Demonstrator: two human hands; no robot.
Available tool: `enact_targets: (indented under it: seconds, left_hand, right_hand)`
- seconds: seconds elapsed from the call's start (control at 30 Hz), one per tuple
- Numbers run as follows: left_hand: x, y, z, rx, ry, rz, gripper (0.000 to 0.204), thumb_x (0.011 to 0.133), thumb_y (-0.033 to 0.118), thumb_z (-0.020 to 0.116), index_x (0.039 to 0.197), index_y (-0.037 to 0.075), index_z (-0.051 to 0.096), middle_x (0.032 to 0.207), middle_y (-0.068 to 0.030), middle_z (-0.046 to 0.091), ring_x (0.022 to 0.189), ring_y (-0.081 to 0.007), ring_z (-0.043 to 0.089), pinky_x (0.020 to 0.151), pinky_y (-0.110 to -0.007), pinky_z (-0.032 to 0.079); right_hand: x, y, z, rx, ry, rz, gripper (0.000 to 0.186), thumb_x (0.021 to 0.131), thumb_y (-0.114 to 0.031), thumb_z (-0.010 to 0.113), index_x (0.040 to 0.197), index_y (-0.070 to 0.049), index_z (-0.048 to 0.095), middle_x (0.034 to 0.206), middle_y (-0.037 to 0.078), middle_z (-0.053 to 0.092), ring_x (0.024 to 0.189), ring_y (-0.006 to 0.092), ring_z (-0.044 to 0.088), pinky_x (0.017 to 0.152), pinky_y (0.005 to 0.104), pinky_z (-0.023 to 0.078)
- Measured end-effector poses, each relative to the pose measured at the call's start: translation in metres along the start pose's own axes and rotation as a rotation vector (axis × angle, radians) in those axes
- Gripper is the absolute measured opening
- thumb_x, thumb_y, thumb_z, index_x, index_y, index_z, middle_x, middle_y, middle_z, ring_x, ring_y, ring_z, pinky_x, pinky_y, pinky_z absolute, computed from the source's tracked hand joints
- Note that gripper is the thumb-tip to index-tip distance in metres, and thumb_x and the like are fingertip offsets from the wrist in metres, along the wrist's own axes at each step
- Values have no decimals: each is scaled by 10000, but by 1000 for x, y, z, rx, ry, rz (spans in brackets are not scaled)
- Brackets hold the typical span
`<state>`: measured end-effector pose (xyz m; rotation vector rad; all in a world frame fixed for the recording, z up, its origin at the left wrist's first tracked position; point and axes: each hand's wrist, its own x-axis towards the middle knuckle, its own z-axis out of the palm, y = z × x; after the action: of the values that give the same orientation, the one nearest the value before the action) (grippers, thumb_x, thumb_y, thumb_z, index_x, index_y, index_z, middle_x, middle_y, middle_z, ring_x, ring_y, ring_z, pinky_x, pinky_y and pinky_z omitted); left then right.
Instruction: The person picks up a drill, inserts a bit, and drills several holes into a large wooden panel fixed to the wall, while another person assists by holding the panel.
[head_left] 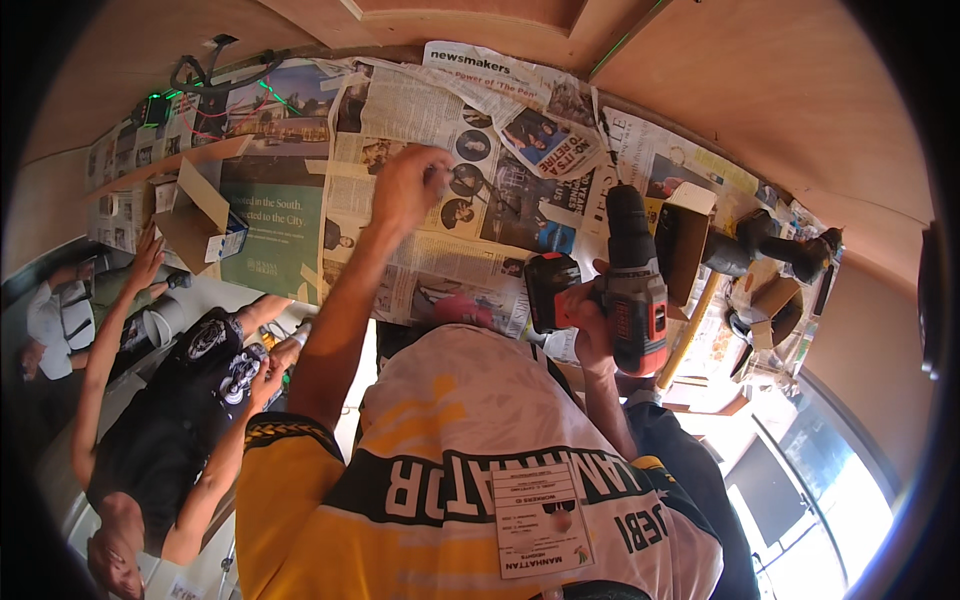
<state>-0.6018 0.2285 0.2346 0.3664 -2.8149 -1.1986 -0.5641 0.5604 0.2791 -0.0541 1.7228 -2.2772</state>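
Note:
My right hand [590,315] is wrapped round the handle of a red and black cordless drill [637,305], between its body and its black battery pack [548,290]. The drill's chuck points away from me, and a long thin twisted bit [610,140] runs from it toward the back edge of the table. My left hand [408,188] hovers over the newspaper [400,120] covering the table. Its fingers are curled together, slightly smeared by motion; whatever they may pinch is too small to name.
An open cardboard box [205,215] stands at the left, near a co-worker's hand [148,258]. Right of the drill are another open carton [685,240], a black power tool [775,250] and a yellow stick [695,325]. Black cables [215,80] lie at the far left; a wooden panel [780,90] rises behind.

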Motion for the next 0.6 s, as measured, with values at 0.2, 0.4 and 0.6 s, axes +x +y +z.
enact_targets:
  seconds: [0.2, 0.4, 0.6]
  left_hand:
    - [-32, 12, 30, 90, 49, 214, 211, 832, 52, 784, 1018, 102, 698, 996, -90, 636, 940, -315, 652, 810, -430, 533]
    - [-31, -28, 43, 94, 46, 308, 159, 864, 159, 764, 946, 92, 646, 925, -108, 643, 926, -341, 644, 767, -459, 522]
    - [-25, -22, 51, -378, 162, 177, 124, 950, 160, 722, 1031, 82, 670, 969, -98, 706, 849, -310, 675, 734, -438, 546]
  right_hand:
    - [-18, -9, -2, -205, 25, -43, 621, 901, -179, 688, 1425, 72, 469, 798, 66, 650, 727, 144, 622, 737, 324, 518]
    - [-52, -4, 3, -310, 112, -54, 450, 883, -155, 695, 1282, 27, 591, 810, 53, 671, 753, 144, 650, 723, 323, 534]
    - [-73, -13, 33, -799, 104, -373, 215, 854, -200, 767, 1022, -73, 728, 893, 79, 715, 825, 255, 698, 736, 399, 548]
